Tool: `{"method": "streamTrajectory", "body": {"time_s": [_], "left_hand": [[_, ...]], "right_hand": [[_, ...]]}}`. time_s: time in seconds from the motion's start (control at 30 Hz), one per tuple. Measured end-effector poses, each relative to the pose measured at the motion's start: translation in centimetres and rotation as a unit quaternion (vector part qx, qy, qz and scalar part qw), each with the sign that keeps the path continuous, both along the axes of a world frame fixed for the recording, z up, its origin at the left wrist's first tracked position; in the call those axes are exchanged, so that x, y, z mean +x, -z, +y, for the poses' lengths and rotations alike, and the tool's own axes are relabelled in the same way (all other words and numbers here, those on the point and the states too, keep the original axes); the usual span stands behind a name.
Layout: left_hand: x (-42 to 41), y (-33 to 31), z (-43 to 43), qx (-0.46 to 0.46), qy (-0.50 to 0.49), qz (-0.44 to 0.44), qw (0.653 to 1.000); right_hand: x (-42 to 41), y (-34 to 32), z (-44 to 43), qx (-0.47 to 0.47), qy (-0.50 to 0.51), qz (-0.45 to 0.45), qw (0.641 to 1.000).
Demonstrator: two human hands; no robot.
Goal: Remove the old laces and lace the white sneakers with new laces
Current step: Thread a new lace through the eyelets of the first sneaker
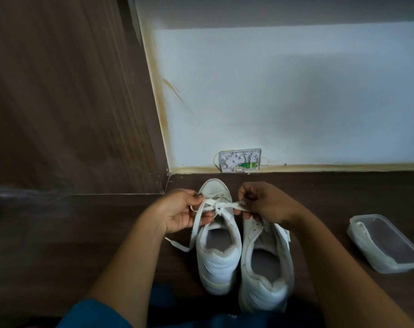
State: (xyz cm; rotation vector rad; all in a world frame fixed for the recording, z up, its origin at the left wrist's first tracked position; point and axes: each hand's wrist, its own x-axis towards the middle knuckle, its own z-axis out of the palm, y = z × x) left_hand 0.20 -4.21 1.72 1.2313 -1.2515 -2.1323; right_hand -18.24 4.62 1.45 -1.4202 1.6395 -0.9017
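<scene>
Two hands meet over the front of the left sneaker (219, 247), each gripping part of one white lace (216, 205). The left hand (177, 210) has its fingers curled round a loop of the lace, thumb on top. The right hand (264, 202) pinches a flat end of the lace between thumb and fingertips. Between them the lace crosses in a knot just above the sneaker's tongue. Another length runs down past the left hand and trails onto the tabletop (59, 245), its tip lying just left of the sneaker.

Both white sneakers stand upright side by side with heels toward the person and toes toward the wall (296, 91). The right sneaker (265, 271) stands close against the left one and reaches nearer the person; the right hand hides its front, and a few dark eyelets show below that hand.

To the right, well apart from the sneakers, a clear plastic container (388, 261) lies at an angle on the tabletop. A pale strip runs along its left inner wall; whether that is a lace I cannot tell.

The dark wooden tabletop stretches wide to the left of the sneakers. At the back it meets the wall along a pale strip of trim, where a small white wall box (241, 160) sits just beyond the toes. A tall wooden panel (71, 91) closes off the left rear corner. Blue cloth (94, 313) shows at the near edge under the forearms.
</scene>
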Motion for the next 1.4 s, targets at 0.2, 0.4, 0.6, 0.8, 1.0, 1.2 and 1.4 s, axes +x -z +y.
{"method": "streamTrajectory", "body": {"time_s": [0.2,0.4,0.6,0.8,1.0,1.2,1.4], "left_hand": [[-0.2,0.2,0.4,-0.221,0.078,-0.085,0.968],[-1.1,0.6,0.6,-0.391,0.115,-0.134,0.903],[-0.9,1.0,0.6,-0.358,0.137,-0.141,0.913],[-0.8,1.2,0.4,-0.375,0.151,-0.122,0.907],[-1.0,1.2,0.2,-0.421,0.138,-0.106,0.89],[-1.0,1.1,0.2,-0.431,0.139,-0.12,0.883],[-1.1,1.0,0.5,-0.422,0.152,-0.104,0.888]], "right_hand": [[-0.2,0.2,-0.2,-0.025,0.005,-0.003,1.0],[-0.5,0.0,-0.2,-0.035,0.016,-0.01,0.999],[-1.7,-0.8,0.5,0.003,-0.008,0.124,0.992],[-2.1,-1.6,0.8,-0.033,0.072,0.018,0.997],[-0.7,-1.4,0.0,-0.066,0.162,-0.176,0.969],[1.0,-1.9,-0.7,-0.047,0.174,-0.465,0.867],[1.0,-1.9,-0.5,-0.039,0.102,-0.532,0.84]]}}
